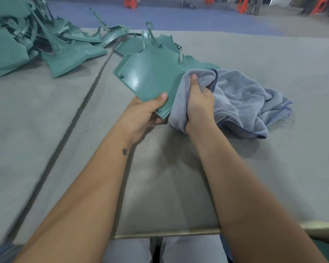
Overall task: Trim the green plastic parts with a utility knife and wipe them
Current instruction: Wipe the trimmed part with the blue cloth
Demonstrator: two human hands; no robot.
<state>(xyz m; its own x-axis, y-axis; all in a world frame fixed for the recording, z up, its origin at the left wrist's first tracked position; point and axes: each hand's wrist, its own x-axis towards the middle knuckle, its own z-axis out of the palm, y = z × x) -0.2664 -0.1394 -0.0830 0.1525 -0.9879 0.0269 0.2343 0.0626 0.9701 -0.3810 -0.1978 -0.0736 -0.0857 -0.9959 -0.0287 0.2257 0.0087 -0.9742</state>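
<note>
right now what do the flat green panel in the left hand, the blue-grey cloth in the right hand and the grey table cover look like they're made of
Flat green panel: looks like rigid moulded plastic, semi-gloss; it shows light glare, a raised rim and small screw bosses.
Blue-grey cloth: soft towelling, probably microfibre or cotton; it bunches into folds and shows fine ribbing.
Grey table cover: seemingly matte felt or carpet-like fabric, with no shine and a faint ribbed weave.

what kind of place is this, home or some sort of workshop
Most likely a factory finishing bench, not a home. A big heap of identical green plastic parts lies on a grey felt-covered worktable, and orange plastic stools stand on an open blue floor behind.
</note>
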